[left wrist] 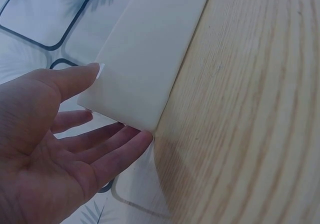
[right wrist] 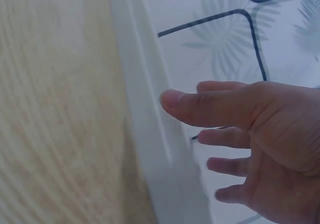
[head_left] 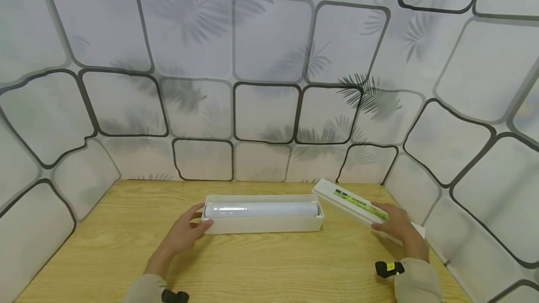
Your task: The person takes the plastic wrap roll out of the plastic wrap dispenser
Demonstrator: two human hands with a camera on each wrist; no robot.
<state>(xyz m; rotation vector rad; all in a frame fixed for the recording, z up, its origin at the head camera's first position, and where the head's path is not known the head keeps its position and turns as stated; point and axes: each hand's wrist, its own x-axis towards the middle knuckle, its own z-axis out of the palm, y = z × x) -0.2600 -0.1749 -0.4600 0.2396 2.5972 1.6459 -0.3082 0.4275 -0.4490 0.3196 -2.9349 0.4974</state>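
A long white cling film box (head_left: 265, 226) stands lidless on the table, with a shiny pale roll of film (head_left: 261, 209) lying inside. My left hand (head_left: 184, 232) holds the box's left end, thumb at the front rim and fingers around the end face. In the left wrist view the thumb tip (left wrist: 92, 71) meets the upper edge, and the fingers lie against the end near the bottom corner. To the right, my right hand (head_left: 393, 222) holds the long white lid (head_left: 332, 192), which has a green and yellow label (head_left: 361, 204). Its thumb lies along the lid's near edge.
The light wood table (head_left: 269, 265) ends at a wall at the back (head_left: 265, 158), covered in a dark-lined leaf pattern. Another patterned wall (head_left: 497, 200) rises close beside the lid's right end. The lid lies at a slant, its far end near the box's back right corner.
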